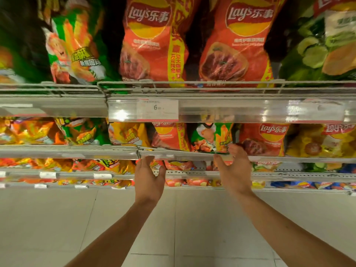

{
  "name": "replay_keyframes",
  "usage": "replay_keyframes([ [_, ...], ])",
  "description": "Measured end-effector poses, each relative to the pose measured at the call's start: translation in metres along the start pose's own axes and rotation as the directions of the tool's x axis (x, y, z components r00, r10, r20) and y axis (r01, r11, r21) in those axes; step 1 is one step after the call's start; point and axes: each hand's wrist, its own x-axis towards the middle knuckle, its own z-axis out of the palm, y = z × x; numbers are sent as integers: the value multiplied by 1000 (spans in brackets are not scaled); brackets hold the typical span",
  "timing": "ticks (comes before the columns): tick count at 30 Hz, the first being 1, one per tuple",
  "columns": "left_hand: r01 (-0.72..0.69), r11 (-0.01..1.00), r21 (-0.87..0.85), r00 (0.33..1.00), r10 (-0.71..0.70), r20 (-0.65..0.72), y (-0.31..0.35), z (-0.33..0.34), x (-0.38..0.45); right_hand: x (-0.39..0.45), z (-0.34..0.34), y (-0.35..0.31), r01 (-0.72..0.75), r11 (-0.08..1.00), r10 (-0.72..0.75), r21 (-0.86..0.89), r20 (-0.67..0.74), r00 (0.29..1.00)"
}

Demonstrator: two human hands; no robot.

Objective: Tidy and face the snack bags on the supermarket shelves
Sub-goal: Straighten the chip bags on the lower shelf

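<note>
Hands reach up to the middle shelf (173,154) in the head view. The right hand (234,170) pinches the bottom edge of a green bag (212,137) that sits a bit crooked between two red bags. The left hand (149,176) is just below the shelf edge, fingers loose and a little curled, holding nothing. On the top shelf, the two big red bags (152,41) stand straight and face out, so that row looks done. The middle row looks mixed up and still needs fixing. Lower shelves look messy too.
</note>
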Motion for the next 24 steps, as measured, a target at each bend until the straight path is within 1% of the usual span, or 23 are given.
replay_keyframes([
  [3, -42, 998, -54, 999, 43, 7, 1, -8, 15, 5, 12, -6, 2, 996, -8, -92, -72, 997],
  [5, -107, 989, -105, 994, 109, 16, 7, -10, 27, 11, 16, -9, 22, 991, -38, -135, -119, 992],
  [7, -163, 977, -140, 985, 170, 37, 14, -8, 39, 17, 16, -9, 27, 990, -48, -137, -146, 988],
  [8, -170, 974, -153, 983, 179, 51, 18, -6, 45, 21, 16, -8, 17, 992, -35, -125, -142, 989],
  [10, -148, 966, -211, 982, 169, 88, 26, -1, 58, 29, 14, -8, -25, 997, 19, -74, -92, 996],
  [13, -90, 934, -346, 979, 147, 144, 35, 8, 78, 45, 14, -7, -99, 995, 98, 24, 34, 995],
  [16, -57, 950, -307, 983, 108, 150, 36, 18, 96, 62, 16, -3, -128, 991, 131, -36, 101, 986],
  [20, -33, 958, -285, 979, 88, 185, 33, 25, 113, 75, 18, 0, -89, 993, 100, -80, 150, 984],
  [22, -14, 961, -275, 974, 74, 212, 33, 27, 122, 78, 20, -1, -63, 994, 76, -86, 159, 984],
  [24, 35, 962, -271, 969, 33, 243, 34, 30, 129, 79, 22, -3, -51, 995, 64, -89, 144, 988],
])
